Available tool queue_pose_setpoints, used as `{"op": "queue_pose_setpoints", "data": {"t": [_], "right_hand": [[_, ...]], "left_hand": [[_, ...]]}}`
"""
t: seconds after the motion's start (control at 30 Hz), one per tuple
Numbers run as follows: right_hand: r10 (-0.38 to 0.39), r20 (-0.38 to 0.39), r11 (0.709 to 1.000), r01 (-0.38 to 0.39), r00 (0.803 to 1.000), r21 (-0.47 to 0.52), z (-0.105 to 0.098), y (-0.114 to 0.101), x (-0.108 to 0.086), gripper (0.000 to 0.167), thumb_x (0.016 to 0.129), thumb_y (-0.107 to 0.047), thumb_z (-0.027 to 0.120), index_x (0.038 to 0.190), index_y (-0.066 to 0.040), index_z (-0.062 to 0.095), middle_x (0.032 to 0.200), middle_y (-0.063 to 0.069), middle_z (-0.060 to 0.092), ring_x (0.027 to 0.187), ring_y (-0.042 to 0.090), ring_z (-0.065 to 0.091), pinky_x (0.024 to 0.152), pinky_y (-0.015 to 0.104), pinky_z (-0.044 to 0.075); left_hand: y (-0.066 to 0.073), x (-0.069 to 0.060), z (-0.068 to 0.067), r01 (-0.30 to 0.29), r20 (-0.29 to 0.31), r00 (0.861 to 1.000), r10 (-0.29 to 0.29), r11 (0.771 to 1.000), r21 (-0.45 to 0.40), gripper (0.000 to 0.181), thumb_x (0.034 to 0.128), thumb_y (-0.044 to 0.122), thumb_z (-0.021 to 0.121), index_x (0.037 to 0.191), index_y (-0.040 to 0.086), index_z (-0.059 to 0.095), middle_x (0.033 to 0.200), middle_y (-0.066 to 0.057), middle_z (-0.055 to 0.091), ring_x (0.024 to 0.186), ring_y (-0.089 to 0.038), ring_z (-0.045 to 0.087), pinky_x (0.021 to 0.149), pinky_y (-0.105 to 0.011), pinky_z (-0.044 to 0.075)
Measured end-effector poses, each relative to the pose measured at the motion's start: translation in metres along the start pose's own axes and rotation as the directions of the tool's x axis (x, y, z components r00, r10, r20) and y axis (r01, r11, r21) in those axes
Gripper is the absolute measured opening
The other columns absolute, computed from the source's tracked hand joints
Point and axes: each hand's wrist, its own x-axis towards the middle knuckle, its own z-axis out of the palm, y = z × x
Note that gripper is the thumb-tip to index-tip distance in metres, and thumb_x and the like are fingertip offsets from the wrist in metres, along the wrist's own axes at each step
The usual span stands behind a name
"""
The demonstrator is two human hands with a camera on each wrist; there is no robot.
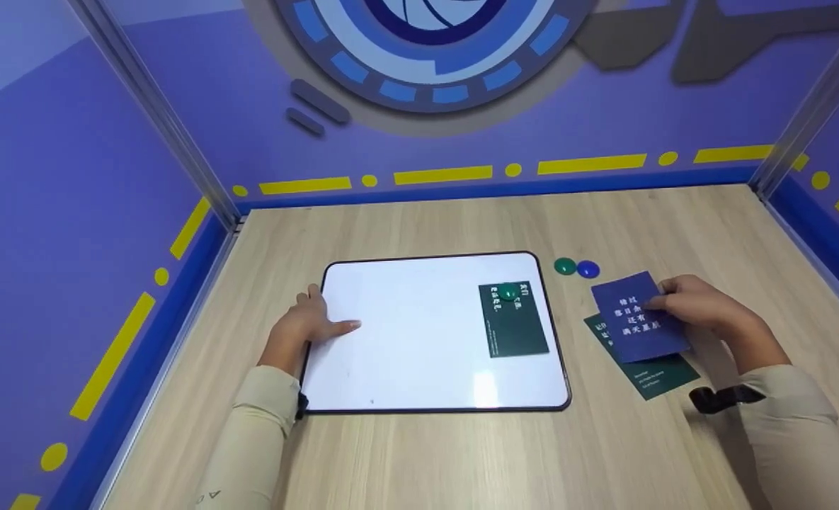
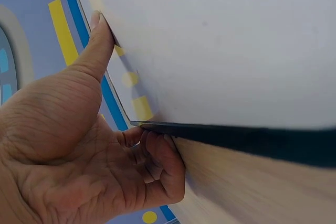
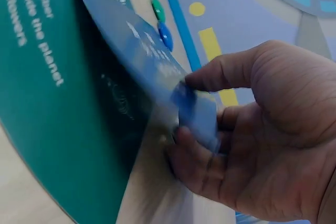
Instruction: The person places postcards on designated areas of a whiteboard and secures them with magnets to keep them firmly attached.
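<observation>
A black-framed whiteboard (image 1: pixel 405 333) lies on the table. My left hand (image 1: pixel 306 322) holds its left edge, the thumb (image 2: pixel 97 45) lying on the white face and the other fingers curled at the black rim. Near the board's right side lies a green card (image 1: pixel 520 333) with a round green magnet (image 1: pixel 509 292) on it. My right hand (image 1: pixel 699 303) pinches a blue card (image 1: pixel 635 326) with white writing by its right edge, between thumb and fingers. Beneath that card, partly covered, another green card (image 1: pixel 656 375) rests on the table; English words show on it in the right wrist view.
Beyond the board's upper right corner, a green magnet (image 1: pixel 565 266) and a blue magnet (image 1: pixel 588 269) lie side by side on the wooden table (image 1: pixel 447 460). Purple printed panels (image 1: pixel 200 134) with metal corner posts stand around the table's back and sides.
</observation>
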Motion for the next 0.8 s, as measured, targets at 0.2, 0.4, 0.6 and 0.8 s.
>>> {"op": "queue_pose_setpoints", "data": {"t": [0.2, 0.4, 0.6, 0.8], "right_hand": [[-0.070, -0.005, 0.993, 0.070, 0.998, 0.090, 0.000, -0.013, -0.008, 0.024, 0.107, -0.025, 0.062, 0.097, -0.005, 0.055, 0.084, 0.000, 0.050, 0.084, 0.018, 0.053, 0.072, 0.032, 0.043], [-0.125, -0.062, 0.974, 0.134, 0.990, 0.183, 0.018, -0.045, -0.003, 0.025, 0.108, -0.025, 0.063, 0.097, -0.007, 0.050, 0.089, 0.001, 0.050, 0.086, 0.019, 0.055, 0.073, 0.033, 0.048], [-0.122, -0.140, 0.949, 0.156, 0.983, 0.272, 0.059, -0.092, 0.008, 0.022, 0.104, -0.021, 0.069, 0.096, -0.007, 0.054, 0.088, 0.002, 0.051, 0.079, 0.018, 0.055, 0.067, 0.029, 0.047], [-0.116, -0.164, 0.959, 0.153, 0.980, 0.239, 0.108, -0.135, 0.027, 0.025, 0.101, -0.021, 0.074, 0.088, -0.009, 0.057, 0.086, 0.003, 0.053, 0.079, 0.018, 0.052, 0.067, 0.028, 0.043]], "left_hand": [[0.001, 0.000, 0.000, 0.000, -0.008, 1.000, 0.000, 1.000, -0.006, 0.127, 0.0947, 0.065, 0.071, 0.167, -0.010, -0.002, 0.169, -0.042, 0.018, 0.156, -0.059, 0.030, 0.128, -0.064, 0.034], [0.000, -0.001, 0.001, -0.002, -0.003, 1.000, 0.002, 1.000, -0.001, 0.128, 0.0949, 0.066, 0.070, 0.166, -0.011, -0.003, 0.169, -0.043, 0.016, 0.157, -0.060, 0.027, 0.128, -0.065, 0.033], [0.001, -0.002, 0.000, -0.010, -0.004, 1.000, 0.010, 1.000, 0.006, 0.127, 0.0957, 0.065, 0.069, 0.166, -0.012, -0.003, 0.168, -0.044, 0.016, 0.157, -0.060, 0.027, 0.128, -0.065, 0.032], [0.001, -0.004, 0.001, -0.002, 0.003, 1.000, 0.003, 1.000, -0.008, 0.126, 0.0961, 0.064, 0.069, 0.167, -0.010, -0.005, 0.170, -0.043, 0.013, 0.158, -0.060, 0.025, 0.129, -0.065, 0.030]]}}
